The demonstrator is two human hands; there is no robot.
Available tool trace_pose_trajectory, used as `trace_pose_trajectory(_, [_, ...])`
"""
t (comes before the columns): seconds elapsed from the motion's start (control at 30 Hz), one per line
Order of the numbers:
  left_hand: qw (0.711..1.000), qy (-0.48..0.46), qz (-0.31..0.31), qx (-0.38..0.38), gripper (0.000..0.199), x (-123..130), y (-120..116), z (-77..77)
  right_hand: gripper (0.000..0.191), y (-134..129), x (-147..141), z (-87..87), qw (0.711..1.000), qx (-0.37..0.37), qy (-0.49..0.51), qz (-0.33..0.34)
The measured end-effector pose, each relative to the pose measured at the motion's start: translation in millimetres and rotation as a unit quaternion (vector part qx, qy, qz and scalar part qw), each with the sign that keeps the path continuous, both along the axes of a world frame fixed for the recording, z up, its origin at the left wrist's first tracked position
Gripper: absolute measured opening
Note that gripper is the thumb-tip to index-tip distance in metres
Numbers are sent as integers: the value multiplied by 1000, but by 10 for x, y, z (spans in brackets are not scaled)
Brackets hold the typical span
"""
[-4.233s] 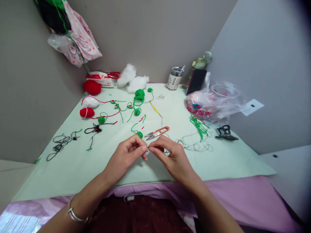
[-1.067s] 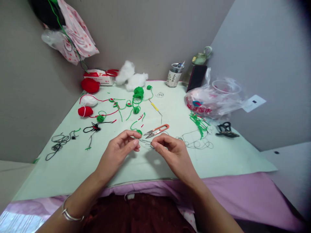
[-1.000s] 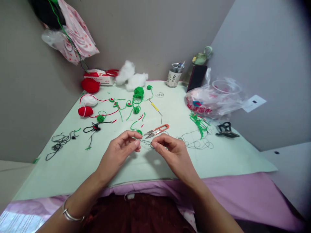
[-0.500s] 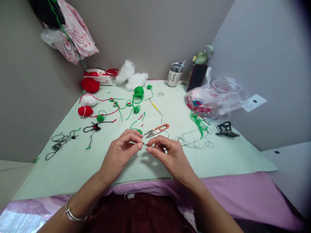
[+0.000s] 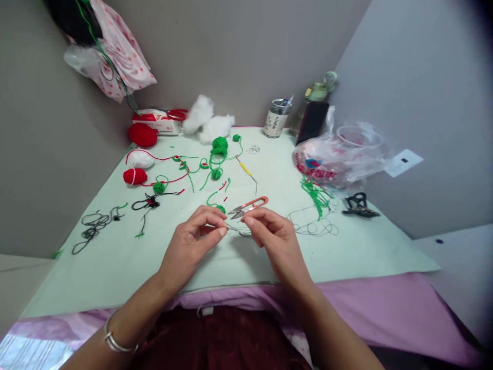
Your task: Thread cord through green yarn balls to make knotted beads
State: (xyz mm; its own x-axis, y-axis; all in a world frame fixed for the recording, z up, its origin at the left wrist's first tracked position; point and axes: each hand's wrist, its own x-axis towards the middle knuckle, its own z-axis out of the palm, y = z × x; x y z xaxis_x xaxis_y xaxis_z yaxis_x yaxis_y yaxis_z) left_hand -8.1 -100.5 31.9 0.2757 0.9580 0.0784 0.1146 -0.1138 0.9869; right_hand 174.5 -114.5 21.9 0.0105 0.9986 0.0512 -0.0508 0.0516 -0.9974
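Observation:
Thin dark thread (image 5: 241,233) stretches between my two hands above the table's near edge. My left hand (image 5: 196,236) pinches it between thumb and forefinger. Thumb and forefinger of my right hand (image 5: 275,236) are also pressed together, a short way to the right, at the thread; the exact strand in them is too fine to make out. Loose loops of the thread trail to the right across the table. Just beyond my fingertips lie orange-handled thread snips (image 5: 250,206). A small green yarn ball (image 5: 221,209) sits partly behind my left fingertips.
Green crocheted pieces (image 5: 216,173), a yellow-handled crochet hook (image 5: 245,168) and red yarn (image 5: 135,177) lie farther back. Black cords (image 5: 92,226) are at left. On the right are green yarn scraps (image 5: 318,195), a black claw clip (image 5: 360,205) and a plastic bag (image 5: 335,159).
My right hand has moved slightly right and up, away from my left, so more thread shows between them. My left hand has stayed almost still.

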Motion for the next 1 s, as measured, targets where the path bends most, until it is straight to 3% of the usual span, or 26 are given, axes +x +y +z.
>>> trace_pose_trajectory(0.2, [999, 11, -16, 32, 10, -16, -12, -23, 26, 18, 22, -5, 1000, -26, -3, -3])
trace_pose_trajectory(0.33, [989, 59, -28, 135, 7, 12, -52, -38, 25, 3, 3, 28, 999, -18, -28, -7])
trace_pose_trajectory(0.5, [964, 105, 9, 244, 12, 72, -83, -49, 24, -35, -35, 71, 998, -9, -63, -6])
trace_pose_trajectory(1.0, [953, 128, 48, 271, 10, 81, -55, -53, 21, -69, -62, 95, 991, 18, -127, 31])
